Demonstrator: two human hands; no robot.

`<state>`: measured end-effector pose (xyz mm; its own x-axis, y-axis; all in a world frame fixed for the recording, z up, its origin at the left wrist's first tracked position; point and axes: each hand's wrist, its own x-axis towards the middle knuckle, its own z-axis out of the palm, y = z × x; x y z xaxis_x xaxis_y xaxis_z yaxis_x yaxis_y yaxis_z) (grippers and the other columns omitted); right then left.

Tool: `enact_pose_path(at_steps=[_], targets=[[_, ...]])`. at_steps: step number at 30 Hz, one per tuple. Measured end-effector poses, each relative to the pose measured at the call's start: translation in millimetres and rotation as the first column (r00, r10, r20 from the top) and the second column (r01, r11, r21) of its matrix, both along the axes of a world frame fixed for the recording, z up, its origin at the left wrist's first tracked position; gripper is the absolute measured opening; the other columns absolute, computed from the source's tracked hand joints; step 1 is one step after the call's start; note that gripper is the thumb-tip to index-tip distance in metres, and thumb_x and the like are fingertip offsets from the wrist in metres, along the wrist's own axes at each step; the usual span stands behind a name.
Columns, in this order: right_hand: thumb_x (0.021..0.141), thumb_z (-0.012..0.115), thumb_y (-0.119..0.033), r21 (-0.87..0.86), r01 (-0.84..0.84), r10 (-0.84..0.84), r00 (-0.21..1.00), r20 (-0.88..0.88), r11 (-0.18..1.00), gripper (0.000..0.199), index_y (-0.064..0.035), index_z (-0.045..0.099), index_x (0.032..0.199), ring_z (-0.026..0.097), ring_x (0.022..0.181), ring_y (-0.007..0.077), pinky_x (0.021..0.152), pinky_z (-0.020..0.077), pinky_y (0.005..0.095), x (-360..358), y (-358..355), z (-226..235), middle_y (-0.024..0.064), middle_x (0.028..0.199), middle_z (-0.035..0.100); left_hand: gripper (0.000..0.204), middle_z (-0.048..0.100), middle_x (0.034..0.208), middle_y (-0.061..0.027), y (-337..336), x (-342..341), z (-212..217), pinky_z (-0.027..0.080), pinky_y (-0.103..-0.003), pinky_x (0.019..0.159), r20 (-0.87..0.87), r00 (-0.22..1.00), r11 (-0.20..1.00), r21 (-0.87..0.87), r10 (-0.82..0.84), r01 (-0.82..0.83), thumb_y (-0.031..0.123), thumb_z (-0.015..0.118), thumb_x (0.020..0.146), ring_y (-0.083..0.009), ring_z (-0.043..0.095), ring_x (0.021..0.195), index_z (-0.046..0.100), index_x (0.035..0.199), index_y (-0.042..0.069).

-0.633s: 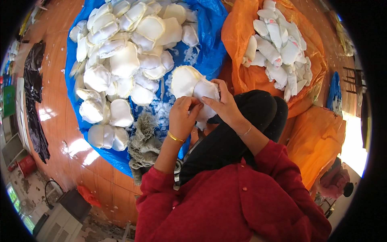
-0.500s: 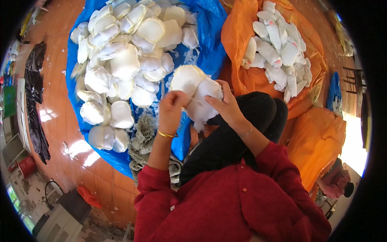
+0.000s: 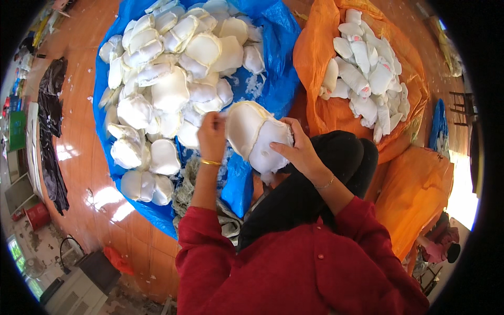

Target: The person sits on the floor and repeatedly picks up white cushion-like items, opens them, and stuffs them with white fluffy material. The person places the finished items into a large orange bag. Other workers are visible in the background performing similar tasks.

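Observation:
A white padded fabric piece (image 3: 243, 126) with two rounded lobes and yellowish seam edges is held above my lap. My right hand (image 3: 300, 150) grips its right side, thumb lying across the lower lobe. Loose fluff hangs from the bottom edge. Just left of the piece, my left hand (image 3: 211, 134) is raised with fingers drawn together; a whitish bit shows at the fingertips, too small to name. Beyond it, a big heap of similar white padded pieces (image 3: 170, 89) lies on a blue plastic sheet (image 3: 276, 58).
At the right, an open orange sack (image 3: 311, 63) holds several white stuffed shapes (image 3: 362, 58), some with pink marks. Another orange sack (image 3: 409, 194) lies nearer. Greyish mesh cloth (image 3: 185, 191) sits below my left hand. Black plastic (image 3: 50, 136) lies on the orange floor.
My left hand has pulled away from the piece's edge, up and to the left. The right hand still holds the piece, which now shows more of its upper lobe. The view has shifted slightly.

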<state>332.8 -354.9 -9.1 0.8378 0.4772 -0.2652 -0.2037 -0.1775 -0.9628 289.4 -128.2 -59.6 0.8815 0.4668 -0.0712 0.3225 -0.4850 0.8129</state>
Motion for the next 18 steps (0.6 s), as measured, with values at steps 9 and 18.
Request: enact_pose_path(at_steps=[9,18], targets=[[0.083,0.070,-0.025,0.189,0.417,-0.325,0.866,-0.379,0.889,0.058,-0.0003,0.035,0.123,0.052,0.102,0.0137,0.086,0.0455,0.0268,9,-1,-11,0.0085,0.112,0.049,0.056,0.051,0.115,-0.0133,-30,-37,52,0.052,-0.031,0.068,-0.238,0.938,0.642,-0.684,0.252,-0.346,0.025,0.061,0.088,-0.0189,0.059,0.094,0.035,0.131,-0.002],[0.086,0.066,-0.022,0.241,0.425,-0.321,0.870,-0.374,0.873,0.047,-0.0047,0.037,0.119,0.055,0.097,0.0135,0.080,0.0481,0.0261,6,1,-9,0.0089,0.109,0.052,0.026,0.058,0.088,-0.0117,-103,-22,28,0.046,-0.026,0.061,0.296,0.943,0.988,-0.084,0.150,-0.131,0.017,0.057,0.091,-0.0162,0.057,0.070,0.047,0.108,-0.001]])
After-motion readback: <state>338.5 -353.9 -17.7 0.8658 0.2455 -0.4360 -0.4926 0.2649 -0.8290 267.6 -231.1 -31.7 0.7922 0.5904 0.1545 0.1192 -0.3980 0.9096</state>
